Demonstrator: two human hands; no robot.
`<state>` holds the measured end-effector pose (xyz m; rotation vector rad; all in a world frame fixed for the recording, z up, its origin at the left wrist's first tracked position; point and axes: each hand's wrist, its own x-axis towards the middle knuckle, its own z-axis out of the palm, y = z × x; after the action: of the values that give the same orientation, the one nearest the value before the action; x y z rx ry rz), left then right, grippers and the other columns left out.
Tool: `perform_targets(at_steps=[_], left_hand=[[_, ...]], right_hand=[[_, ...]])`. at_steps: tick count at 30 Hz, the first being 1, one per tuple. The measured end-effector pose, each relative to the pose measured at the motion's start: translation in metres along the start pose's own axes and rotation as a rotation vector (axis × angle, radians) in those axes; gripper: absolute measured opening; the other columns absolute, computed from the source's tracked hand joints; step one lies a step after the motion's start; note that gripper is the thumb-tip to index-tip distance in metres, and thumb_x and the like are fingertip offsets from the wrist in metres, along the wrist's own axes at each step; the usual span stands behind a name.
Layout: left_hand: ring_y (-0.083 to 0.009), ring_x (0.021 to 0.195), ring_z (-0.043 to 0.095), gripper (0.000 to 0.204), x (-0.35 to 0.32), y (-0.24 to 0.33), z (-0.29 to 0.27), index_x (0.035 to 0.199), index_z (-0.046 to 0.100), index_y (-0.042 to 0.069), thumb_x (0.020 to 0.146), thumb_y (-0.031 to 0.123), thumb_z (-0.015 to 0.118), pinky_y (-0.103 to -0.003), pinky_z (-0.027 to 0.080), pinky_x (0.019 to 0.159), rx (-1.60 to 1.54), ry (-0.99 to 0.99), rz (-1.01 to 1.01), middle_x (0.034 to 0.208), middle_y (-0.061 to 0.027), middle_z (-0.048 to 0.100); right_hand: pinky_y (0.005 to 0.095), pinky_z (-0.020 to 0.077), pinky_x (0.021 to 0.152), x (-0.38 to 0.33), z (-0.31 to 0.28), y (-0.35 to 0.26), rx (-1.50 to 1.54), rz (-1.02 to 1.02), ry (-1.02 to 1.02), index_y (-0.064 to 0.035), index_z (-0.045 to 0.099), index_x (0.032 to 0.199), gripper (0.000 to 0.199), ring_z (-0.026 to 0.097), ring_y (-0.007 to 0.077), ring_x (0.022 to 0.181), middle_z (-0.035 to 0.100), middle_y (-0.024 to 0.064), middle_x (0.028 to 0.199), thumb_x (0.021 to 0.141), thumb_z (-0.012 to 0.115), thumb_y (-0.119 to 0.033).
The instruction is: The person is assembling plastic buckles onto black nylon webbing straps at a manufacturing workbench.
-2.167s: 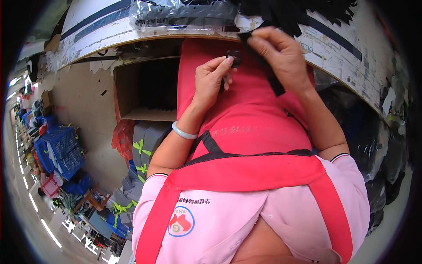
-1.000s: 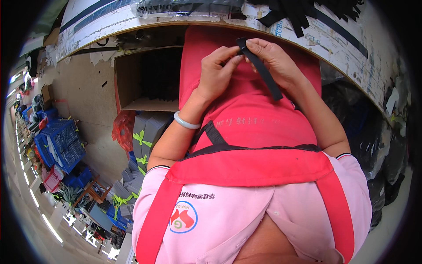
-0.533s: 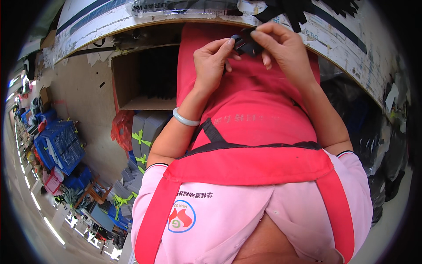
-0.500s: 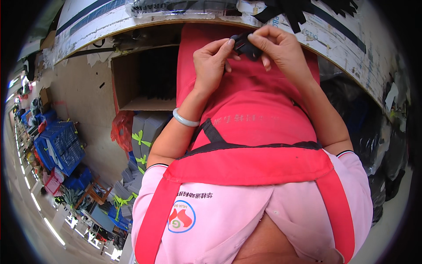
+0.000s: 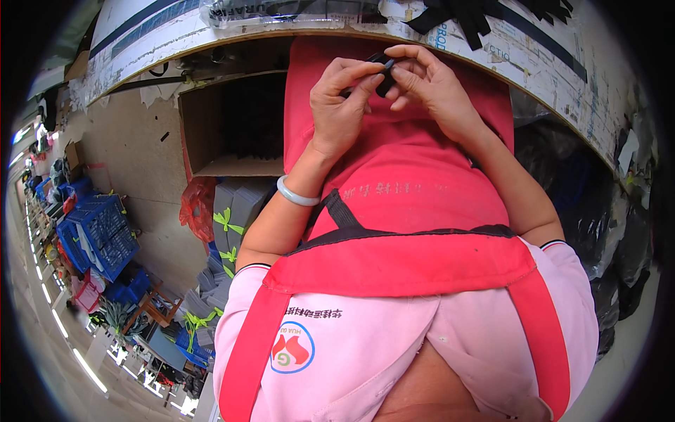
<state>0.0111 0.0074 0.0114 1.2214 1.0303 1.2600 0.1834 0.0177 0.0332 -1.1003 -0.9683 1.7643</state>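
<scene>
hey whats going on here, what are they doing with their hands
A person in a pink shirt and red apron stands at a workbench and works a small black strap piece between both hands. The left hand pinches it with thumb and forefinger, and the right hand holds it from the other side, just above the apron. More black straps lie on the bench, and an open cardboard box sits beneath it.

My apron (image 5: 415, 169) is soft red cloth. The black strap (image 5: 383, 74) looks dull. My bracelet (image 5: 295, 195) is smooth and shiny. The box (image 5: 235, 126) is brown cardboard.
</scene>
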Motion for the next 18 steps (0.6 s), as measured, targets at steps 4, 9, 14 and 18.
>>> perform_targets(at_steps=[4,9,14,18], left_hand=[[-0.0072,0.065,0.056,0.014,-0.002,0.003,-0.002,0.096,0.068,0.001,0.085,-0.005,0.065,-0.02,0.045,0.052,0.062,-0.01,0.013,0.091,-0.004,0.061],[-0.0087,0.066,0.057,0.014,-0.004,0.013,-0.002,0.095,0.067,0.001,0.084,-0.007,0.063,-0.021,0.045,0.053,0.125,-0.056,0.084,0.09,-0.0047,0.06],[-0.0082,0.064,0.056,0.015,-0.006,0.009,-0.002,0.095,0.067,0.002,0.084,-0.008,0.063,-0.021,0.044,0.053,0.167,-0.055,0.164,0.091,-0.0043,0.058],[-0.0081,0.06,0.054,0.012,-0.013,0.019,0.002,0.095,0.067,0.002,0.087,-0.006,0.062,-0.02,0.042,0.049,0.111,-0.075,0.035,0.092,-0.0034,0.057]], right_hand=[[0.021,0.0539,0.057,0.0,-0.008,-0.01,-0.028,0.144,-0.062,-0.0021,0.056,0.118,0.034,0.064,0.011,0.07,0.06,0.0042,0.09,0.097,0.056,-0.028],[0.0184,0.0487,0.054,0.007,-0.013,-0.012,-0.172,0.245,-0.055,-0.005,0.061,0.112,0.029,0.059,0.0067,0.067,0.06,0.0003,0.083,0.095,0.06,-0.028],[0.0177,0.0444,0.057,0.007,-0.015,-0.003,-0.379,0.069,-0.054,-0.0057,0.064,0.103,0.021,0.053,0.0041,0.066,0.059,-0.0021,0.082,0.093,0.062,-0.024],[0.02,0.0463,0.057,0.019,-0.016,-0.009,-0.464,-0.146,0.139,-0.0026,0.064,0.096,0.02,0.055,0.0044,0.062,0.062,-0.0013,0.078,0.092,0.063,-0.022]])
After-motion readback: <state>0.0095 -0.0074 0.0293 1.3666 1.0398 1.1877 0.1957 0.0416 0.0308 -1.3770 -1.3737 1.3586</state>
